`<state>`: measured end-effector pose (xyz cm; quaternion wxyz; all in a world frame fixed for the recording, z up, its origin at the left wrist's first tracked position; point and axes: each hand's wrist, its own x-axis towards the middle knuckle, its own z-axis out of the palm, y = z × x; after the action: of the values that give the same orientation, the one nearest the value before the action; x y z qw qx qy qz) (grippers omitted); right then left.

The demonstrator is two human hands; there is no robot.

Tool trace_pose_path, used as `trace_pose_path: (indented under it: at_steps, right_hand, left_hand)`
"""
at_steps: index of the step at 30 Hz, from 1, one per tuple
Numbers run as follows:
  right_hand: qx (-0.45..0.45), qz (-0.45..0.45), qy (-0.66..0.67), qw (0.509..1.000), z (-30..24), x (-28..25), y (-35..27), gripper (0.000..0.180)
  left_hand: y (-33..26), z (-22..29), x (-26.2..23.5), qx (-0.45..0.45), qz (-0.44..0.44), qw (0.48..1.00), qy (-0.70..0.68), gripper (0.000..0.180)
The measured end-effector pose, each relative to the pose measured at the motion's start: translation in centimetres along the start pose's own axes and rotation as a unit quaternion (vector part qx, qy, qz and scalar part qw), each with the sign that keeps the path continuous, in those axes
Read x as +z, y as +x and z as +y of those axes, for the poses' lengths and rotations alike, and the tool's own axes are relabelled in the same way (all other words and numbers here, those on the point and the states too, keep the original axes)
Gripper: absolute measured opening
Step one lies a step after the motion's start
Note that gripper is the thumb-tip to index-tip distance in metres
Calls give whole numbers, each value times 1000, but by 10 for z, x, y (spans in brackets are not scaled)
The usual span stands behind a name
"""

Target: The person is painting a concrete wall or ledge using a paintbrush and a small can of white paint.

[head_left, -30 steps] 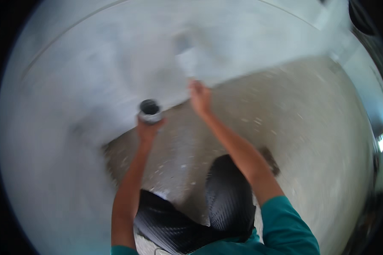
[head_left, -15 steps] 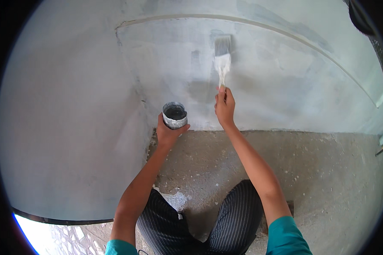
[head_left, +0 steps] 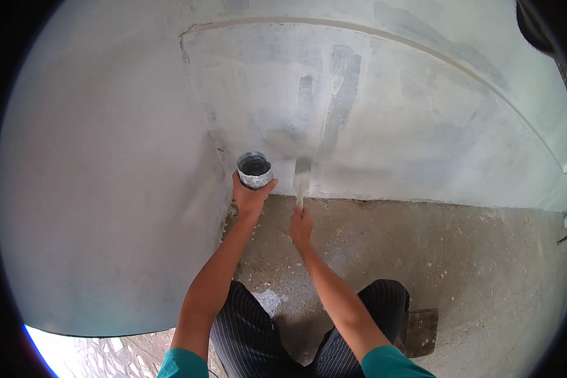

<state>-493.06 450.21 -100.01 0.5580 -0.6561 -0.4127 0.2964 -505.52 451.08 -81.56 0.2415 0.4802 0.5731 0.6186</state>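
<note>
My left hand (head_left: pixel 252 196) is wrapped round a small round paint can (head_left: pixel 256 179), smeared white and grey outside, with dark grey paint (head_left: pixel 256 166) inside. To its right and a little lower, my right hand (head_left: pixel 301 227) grips the handle of a flat paintbrush (head_left: pixel 302 179), slightly blurred by motion. The brush points up, its bristles against the lower part of the pale wall (head_left: pixel 409 138), close above the floor. Above the brush a wet grey paint streak (head_left: pixel 343 94) runs down the wall, with a shorter, fainter streak (head_left: pixel 305 94) to its left.
A smooth grey wall (head_left: pixel 107 189) rises on the left and meets the pale wall in a corner. A raised ledge (head_left: pixel 359 28) crosses the pale wall higher up. Below lies a speckled concrete floor (head_left: pixel 472 258). A brown block (head_left: pixel 421 332) is beside my right knee.
My right hand has swept the brush down and to the left, from high on the wall to near the floor. A grey streak now shows there. The can has barely moved.
</note>
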Motion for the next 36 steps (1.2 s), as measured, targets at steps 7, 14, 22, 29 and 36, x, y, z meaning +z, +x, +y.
trace_pose_path:
  at_steps: [7, 14, 22, 29, 36]
  right_hand:
    - [207, -173, 16, 963, -59, -1, -11, 33]
    - [214, -216, 271, 913, -268, -56, 32, 19]
    - [48, -269, 294, 916, -372, -123, -7, 35]
    - [-135, -184, 187, 956, -311, -97, 31, 38]
    - [4, -158, -31, 987, -164, -91, 48, 39]
  left_hand:
    - [1, -18, -1, -17, 0, 999, 33, 92]
    - [10, -36, 0, -25, 30, 996, 74, 95]
    - [1, -23, 14, -26, -11, 999, 38, 93]
    - [-3, -23, 17, -13, -64, 998, 22, 93]
    - [2, -40, 20, -27, 4, 998, 55, 94]
